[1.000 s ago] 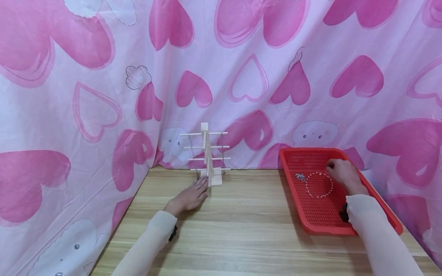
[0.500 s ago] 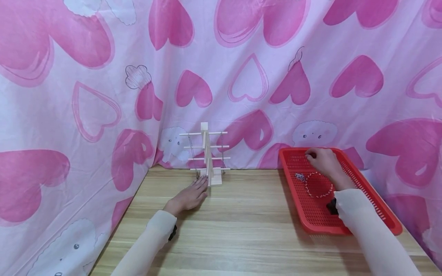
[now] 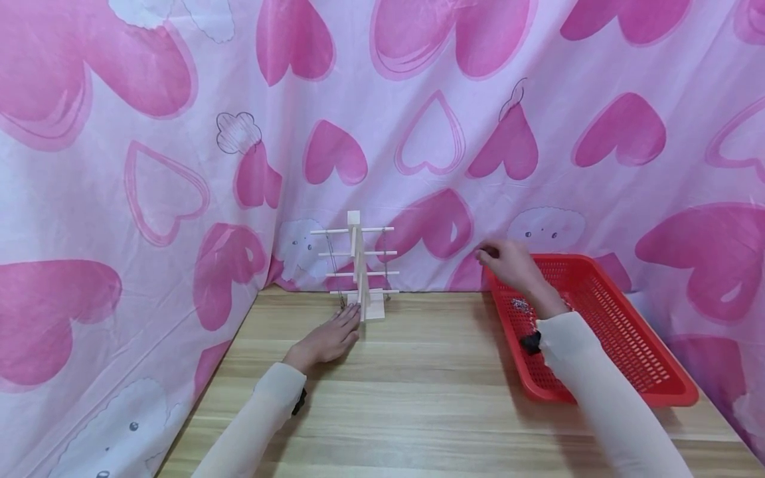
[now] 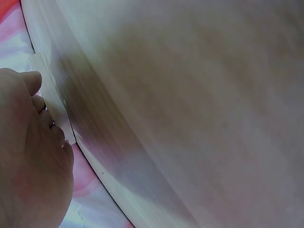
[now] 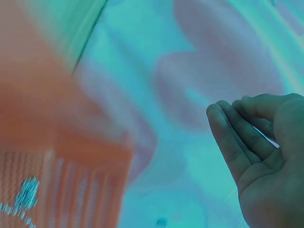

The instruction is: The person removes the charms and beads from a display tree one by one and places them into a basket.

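Note:
A pale wooden jewellery rack (image 3: 362,282) with several crossbars stands at the back of the table; thin chains hang on both its sides. My left hand (image 3: 323,342) rests at its foot, fingers extended and touching the base. Above the left rim of a red plastic basket (image 3: 597,325) is my right hand (image 3: 512,265). Its fingertips meet the thumb in the right wrist view; nothing shows between them, though a tiny thing could be hidden. Inside the basket lie a silvery cluster (image 3: 520,305) and a beaded string (image 5: 7,208), mostly covered by my right arm in the head view.
Wood-grain tabletop (image 3: 418,385) spreads between rack and basket. A pink heart-patterned cloth (image 3: 430,133) hangs behind the table and along its left side. The basket's raised rim lies beneath my right forearm.
My right hand has moved left from the basket's right part to above its left rim, fingers drawn together. My left hand, the rack and the basket have stayed put.

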Tool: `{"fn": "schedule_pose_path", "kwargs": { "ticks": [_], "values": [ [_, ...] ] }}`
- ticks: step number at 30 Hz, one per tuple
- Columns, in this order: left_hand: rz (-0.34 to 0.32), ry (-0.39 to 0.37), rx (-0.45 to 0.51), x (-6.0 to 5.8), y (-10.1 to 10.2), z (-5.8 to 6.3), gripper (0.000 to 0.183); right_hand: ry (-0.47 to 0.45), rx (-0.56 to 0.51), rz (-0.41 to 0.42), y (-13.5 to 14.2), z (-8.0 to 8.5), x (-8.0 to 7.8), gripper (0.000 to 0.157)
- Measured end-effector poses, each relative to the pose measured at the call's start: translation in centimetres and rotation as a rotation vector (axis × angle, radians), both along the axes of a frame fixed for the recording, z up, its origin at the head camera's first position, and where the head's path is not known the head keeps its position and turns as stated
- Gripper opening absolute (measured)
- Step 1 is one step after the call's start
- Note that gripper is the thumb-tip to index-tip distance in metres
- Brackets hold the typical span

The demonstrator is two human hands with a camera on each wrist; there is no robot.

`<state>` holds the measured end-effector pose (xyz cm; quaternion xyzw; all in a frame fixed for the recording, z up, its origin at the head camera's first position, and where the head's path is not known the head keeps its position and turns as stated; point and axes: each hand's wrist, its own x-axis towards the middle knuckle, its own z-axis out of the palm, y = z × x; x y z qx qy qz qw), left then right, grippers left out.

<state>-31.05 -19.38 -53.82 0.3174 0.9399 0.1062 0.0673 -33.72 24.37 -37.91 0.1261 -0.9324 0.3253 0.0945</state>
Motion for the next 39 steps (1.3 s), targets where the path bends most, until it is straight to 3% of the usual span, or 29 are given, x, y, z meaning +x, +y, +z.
{"fn": "schedule_pose_path", "kwargs": {
  "ticks": [7,14,25,29,39],
  "values": [
    [0.013,-0.025,0.003,0.3,0.3,1.0,0.061,0.014,-0.147,0.066,-4.5,1.5,-0.7,0.024],
    [0.011,-0.019,0.014,-0.1,0.2,0.1,0.062,0.050,-0.250,0.158,-8.9,2.8,-0.9,0.020],
    [0.011,-0.024,-0.009,-0.4,0.2,0.0,0.063,0.070,-0.226,0.184,-13.6,3.2,-1.1,0.020],
    [0.004,-0.009,0.013,-0.3,0.3,0.4,0.061,0.095,-0.203,0.184,-14.5,2.7,-1.4,0.023],
    [0.002,-0.020,0.000,-0.3,0.1,0.0,0.062,0.037,-0.212,0.197,-16.0,1.2,-1.4,0.031]
  ]
}}
